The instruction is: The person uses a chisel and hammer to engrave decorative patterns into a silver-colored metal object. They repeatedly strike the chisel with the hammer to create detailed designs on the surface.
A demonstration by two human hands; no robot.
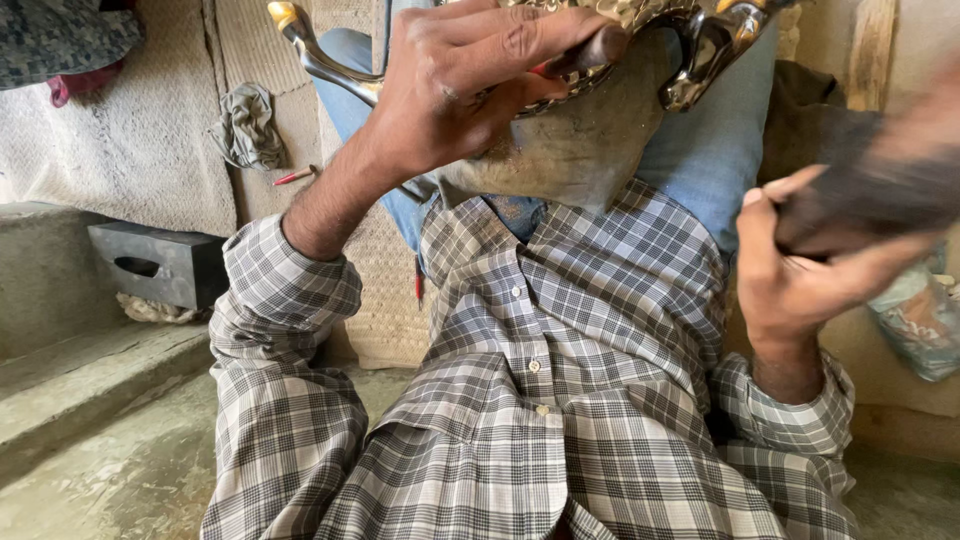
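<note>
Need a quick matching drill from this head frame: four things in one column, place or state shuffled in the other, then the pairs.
1. left hand
2. right hand
3. dark box
4. crumpled rag

a. on the woven mat, upper left
b. gripping a dark blurred tool
c. on the stone ledge, left
d. holding a shiny metal piece against the lap

Pairs: 1-d, 2-b, 3-c, 4-a

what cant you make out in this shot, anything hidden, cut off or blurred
- Head view: the shiny metal piece runs off the top edge, so its whole shape is unknown.
- Head view: the thin tool is mostly hidden inside the left hand; its tip cannot be seen.
- Head view: the dark object in the right hand is motion-blurred; its kind is unclear.
</note>
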